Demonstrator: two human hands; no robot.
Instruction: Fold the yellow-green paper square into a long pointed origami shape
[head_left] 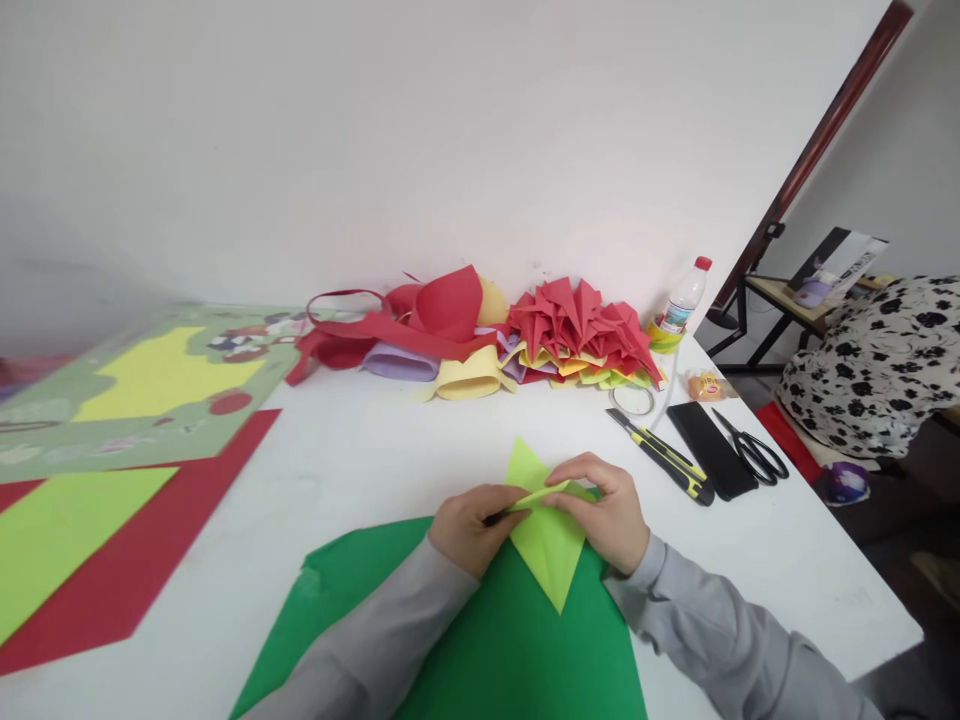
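Observation:
Between my two hands is a lime-green sheet of folding paper (553,560), creased, with one point toward the wall and one toward me. My left hand (474,525) pinches its left side between thumb and fingers. On the opposite side, my right hand (606,508) pinches the raised fold the same way. Beneath them lies a large dark green sheet (517,660), partly covered by my sleeves. The underside of the folded paper is hidden.
Red folded paper stars (577,315) and curled red paper (450,310) lie along the wall. To the right are a box cutter (667,460), a black case (712,450), scissors (754,450), a tape ring (631,401) and a bottle (681,300). Red card (172,560) lies left. A person in floral cloth (885,370) is at right.

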